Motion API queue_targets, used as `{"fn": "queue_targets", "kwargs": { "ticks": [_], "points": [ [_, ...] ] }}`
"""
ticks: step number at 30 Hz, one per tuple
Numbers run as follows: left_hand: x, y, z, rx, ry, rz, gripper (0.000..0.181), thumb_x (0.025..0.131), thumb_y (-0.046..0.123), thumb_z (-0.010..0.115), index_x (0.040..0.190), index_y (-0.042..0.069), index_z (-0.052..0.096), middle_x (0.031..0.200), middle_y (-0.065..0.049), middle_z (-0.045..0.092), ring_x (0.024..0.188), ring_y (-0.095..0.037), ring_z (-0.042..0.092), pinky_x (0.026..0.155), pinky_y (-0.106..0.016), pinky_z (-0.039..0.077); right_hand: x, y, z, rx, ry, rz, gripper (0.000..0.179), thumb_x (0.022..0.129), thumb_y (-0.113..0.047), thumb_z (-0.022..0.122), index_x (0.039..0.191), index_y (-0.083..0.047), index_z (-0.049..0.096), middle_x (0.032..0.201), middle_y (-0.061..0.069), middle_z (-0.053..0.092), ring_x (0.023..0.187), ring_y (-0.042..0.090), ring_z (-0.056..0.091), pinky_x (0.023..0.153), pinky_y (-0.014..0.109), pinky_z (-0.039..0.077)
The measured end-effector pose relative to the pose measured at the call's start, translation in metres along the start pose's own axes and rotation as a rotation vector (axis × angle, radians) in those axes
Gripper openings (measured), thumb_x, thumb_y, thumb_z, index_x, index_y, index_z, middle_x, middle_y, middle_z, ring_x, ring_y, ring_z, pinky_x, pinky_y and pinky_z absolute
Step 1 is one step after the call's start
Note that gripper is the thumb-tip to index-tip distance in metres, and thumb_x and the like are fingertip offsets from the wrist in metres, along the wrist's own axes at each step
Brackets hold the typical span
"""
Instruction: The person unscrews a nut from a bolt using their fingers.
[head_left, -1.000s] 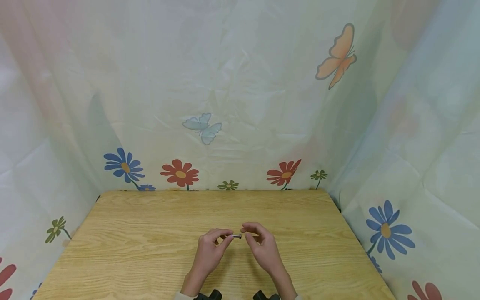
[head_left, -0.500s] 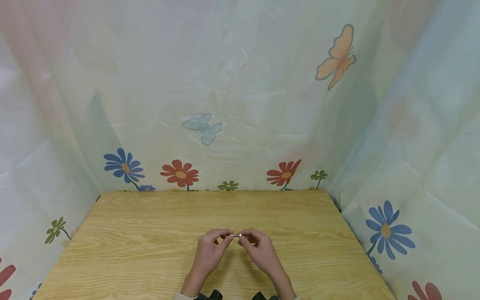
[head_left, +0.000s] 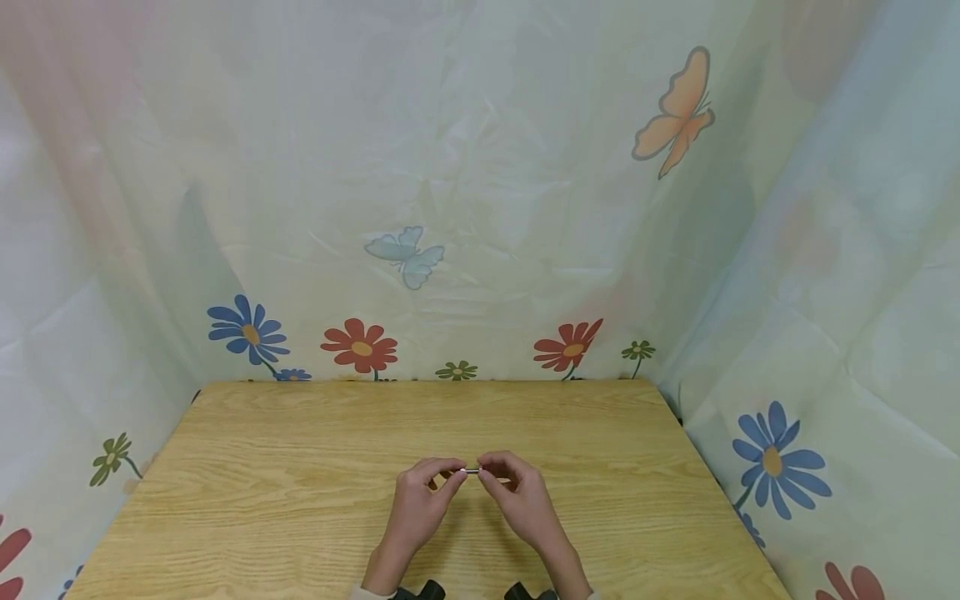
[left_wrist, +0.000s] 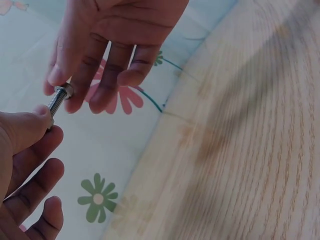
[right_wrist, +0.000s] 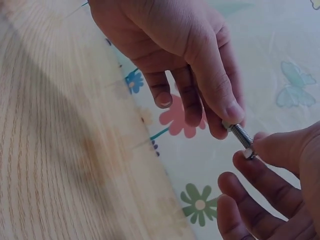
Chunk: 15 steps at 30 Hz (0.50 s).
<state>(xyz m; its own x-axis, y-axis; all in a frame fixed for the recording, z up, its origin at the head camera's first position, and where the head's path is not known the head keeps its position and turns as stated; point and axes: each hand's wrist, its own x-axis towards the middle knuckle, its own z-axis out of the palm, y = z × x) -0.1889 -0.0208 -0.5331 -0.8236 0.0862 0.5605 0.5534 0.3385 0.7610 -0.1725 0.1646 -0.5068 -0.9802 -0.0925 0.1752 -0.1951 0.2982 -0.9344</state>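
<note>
In the head view a small metal bolt lies level between the two hands, held above the table. My left hand pinches its left end between thumb and forefinger. My right hand has thumb and forefinger on the other end. Seen from the left wrist, the threaded shank of the bolt shows between the fingertips, with a wider metal end at the right fingers. The right wrist view shows the bolt with a small shiny end at the right fingertips; the left thumb partly covers a second metal piece, perhaps a nut.
A wooden table spreads beneath both hands. Behind it and along both sides hangs a pale curtain printed with flowers and butterflies. Black wrist devices sit at the bottom edge.
The right hand, apart from the bolt a second ago, has closed leftward onto its right end. Its fingers have shifted slightly since half a second ago. The left hand keeps its place.
</note>
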Motion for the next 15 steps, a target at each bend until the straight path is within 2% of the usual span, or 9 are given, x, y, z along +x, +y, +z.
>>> {"fn": "queue_targets", "kwargs": {
  "ticks": [7, 15],
  "points": [
    [-0.0016, 0.0015, -0.0005, -0.006, -0.026, -0.03, 0.012, 0.092, 0.014, 0.078, 0.102, 0.02, 0.08, 0.095, 0.009, 0.077, 0.085, -0.003, 0.066, 0.067, -0.03, 0.053, -0.0005, -0.0006, 0.0, 0.005, -0.004, -0.012, 0.02, 0.095, -0.008, 0.074, 0.114, -0.015, 0.072, 0.115, 0.01, 0.073, 0.107, 0.024, 0.069, 0.081, 0.026, 0.056],
    [-0.0014, 0.0008, 0.0011, 0.007, -0.009, -0.025, 0.01, 0.091, 0.014, 0.079, 0.101, 0.014, 0.081, 0.094, 0.006, 0.078, 0.084, -0.003, 0.066, 0.066, -0.032, 0.054, 0.0007, 0.0023, -0.0009, 0.05, 0.003, -0.027, 0.019, 0.099, -0.016, 0.071, 0.117, -0.011, 0.072, 0.118, 0.007, 0.072, 0.113, 0.023, 0.068, 0.085, 0.028, 0.056]
  ]
}}
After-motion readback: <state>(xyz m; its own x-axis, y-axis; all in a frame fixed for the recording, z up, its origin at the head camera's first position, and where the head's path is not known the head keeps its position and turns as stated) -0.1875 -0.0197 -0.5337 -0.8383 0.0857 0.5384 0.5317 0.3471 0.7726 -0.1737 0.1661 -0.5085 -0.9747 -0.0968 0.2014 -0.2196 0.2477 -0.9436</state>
